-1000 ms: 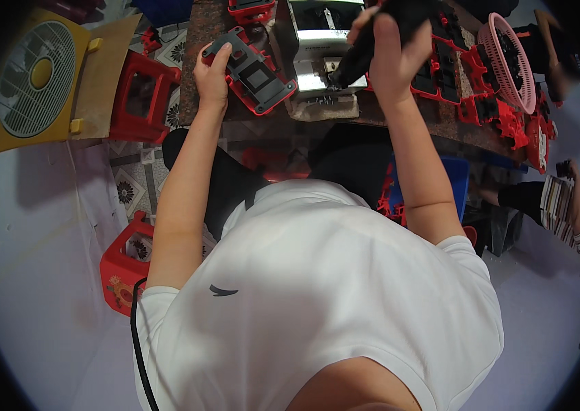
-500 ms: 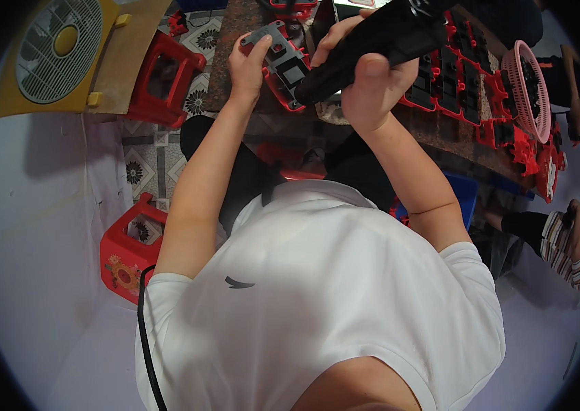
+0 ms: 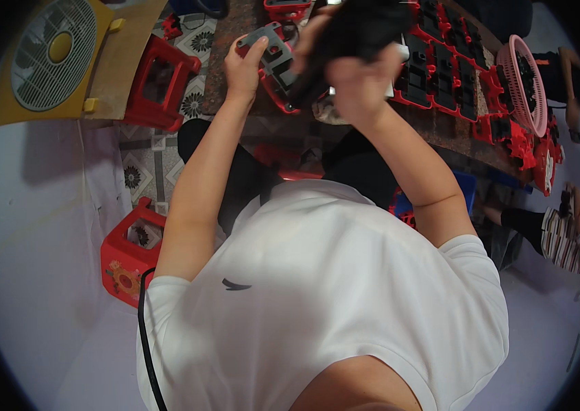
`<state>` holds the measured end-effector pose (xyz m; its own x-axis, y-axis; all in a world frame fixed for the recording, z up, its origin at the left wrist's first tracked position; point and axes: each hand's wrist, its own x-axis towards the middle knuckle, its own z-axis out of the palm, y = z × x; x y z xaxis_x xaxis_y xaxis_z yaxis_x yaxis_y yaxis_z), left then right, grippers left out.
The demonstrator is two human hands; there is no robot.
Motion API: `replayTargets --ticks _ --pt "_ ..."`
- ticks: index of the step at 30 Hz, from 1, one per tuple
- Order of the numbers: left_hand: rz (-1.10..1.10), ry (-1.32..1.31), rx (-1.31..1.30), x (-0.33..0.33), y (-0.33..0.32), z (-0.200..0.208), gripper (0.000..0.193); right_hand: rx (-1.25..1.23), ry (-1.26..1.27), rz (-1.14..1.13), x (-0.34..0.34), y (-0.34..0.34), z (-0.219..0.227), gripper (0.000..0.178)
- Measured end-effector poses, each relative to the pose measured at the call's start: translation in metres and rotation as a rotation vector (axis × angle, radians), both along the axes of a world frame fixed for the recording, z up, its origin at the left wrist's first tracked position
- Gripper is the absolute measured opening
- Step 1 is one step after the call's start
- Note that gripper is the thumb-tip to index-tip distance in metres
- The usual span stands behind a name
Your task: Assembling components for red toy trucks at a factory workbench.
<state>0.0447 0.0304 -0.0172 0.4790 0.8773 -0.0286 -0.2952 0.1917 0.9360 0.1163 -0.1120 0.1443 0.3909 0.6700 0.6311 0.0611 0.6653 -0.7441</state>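
My left hand (image 3: 242,74) grips one end of a red plastic housing (image 3: 276,90) with a grey plate (image 3: 267,45) on top, the thumb pressed on the plate. The housing tilts at the table's near edge. My right hand (image 3: 364,85), smeared by motion, is wrapped round a thick black cylindrical tool (image 3: 362,31). The tool slants down toward the right end of the housing and hides part of it. Whether its lower end touches the housing, I cannot tell.
Rows of red housings with black inserts (image 3: 444,82) cover the right of the brown table (image 3: 454,137), with a pink basket (image 3: 539,103) beyond. Red stools (image 3: 156,85) and a yellow fan (image 3: 50,51) stand at left. Another person's striped sleeve (image 3: 568,240) shows at far right.
My right hand and the black tool have shifted slightly left, and the tool is now blurred. My left hand still holds the housing in nearly the same place.
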Motion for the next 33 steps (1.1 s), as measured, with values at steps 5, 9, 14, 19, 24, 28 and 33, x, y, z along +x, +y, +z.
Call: replayTargets --ticks 5,9,14,19,24,28,33 --pt "0.027 0.011 0.033 -0.014 -0.001 0.015 0.033 0.000 0.033 -0.324 0.039 -0.039 0.038 0.049" --pt "-0.024 0.018 0.015 -0.006 0.000 0.014 0.031 0.062 -0.357 -0.371 0.069 -0.049 0.005 0.053" --pt "-0.039 0.024 0.016 -0.005 0.002 0.012 0.031 0.077 -0.409 -0.400 0.070 -0.046 -0.003 0.042" --pt "-0.111 0.075 -0.019 -0.016 0.006 0.018 0.031 -0.150 -0.060 -0.230 0.065 -0.024 0.037 0.040" --pt "-0.128 0.081 0.013 -0.013 0.004 0.022 0.032 0.276 -0.127 -0.305 0.042 0.034 0.062 0.032" --pt "-0.085 0.162 0.048 -0.009 0.003 0.016 0.033 0.325 -0.303 -0.404 0.042 0.083 0.047 0.029" --pt "-0.100 0.133 0.064 -0.012 0.006 0.014 0.036 0.342 -0.311 -0.435 0.040 0.102 0.038 0.029"
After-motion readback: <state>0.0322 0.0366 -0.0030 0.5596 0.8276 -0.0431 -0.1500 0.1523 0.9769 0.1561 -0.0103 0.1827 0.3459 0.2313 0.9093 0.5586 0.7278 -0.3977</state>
